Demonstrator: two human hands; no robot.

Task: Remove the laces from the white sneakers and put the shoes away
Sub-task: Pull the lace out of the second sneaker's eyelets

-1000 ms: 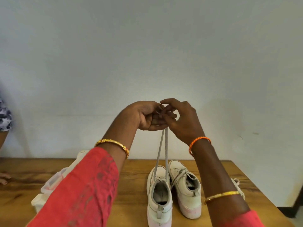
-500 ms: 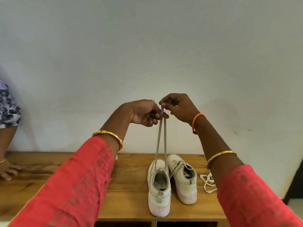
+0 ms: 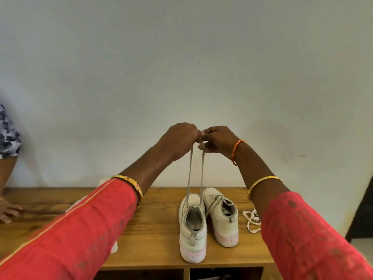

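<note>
Both hands meet high above the counter, and the grip is a double pinch: the left hand (image 3: 178, 139) and the right hand (image 3: 219, 141) each have their fingers curled round the upper ends of one grey lace (image 3: 195, 174), fingertips nearly touching each other. From that grip the lace hangs down as two taut strands, side by side, into the top eyelets of the left sneaker (image 3: 192, 227).

Nearest the camera, well below the grip, two red sleeves (image 3: 308, 239) fill the lower corners, with gold bangles at the wrists and an orange thread band just behind the right hand. Under the front edge of the wooden counter (image 3: 155, 229) two dark open compartments show.

Directly below the grip the left sneaker stands on the counter, heel toward the camera, its sole tinged pink. Just beside it to the right, touching at the side, stands the right sneaker (image 3: 221, 217), laces threaded. Further right of that lies a loose white lace (image 3: 251, 219), partly hidden by the right sleeve.

Far left of the grip, another person's hand (image 3: 8, 212) rests on the counter. Behind everything is a plain pale wall (image 3: 181, 67).
</note>
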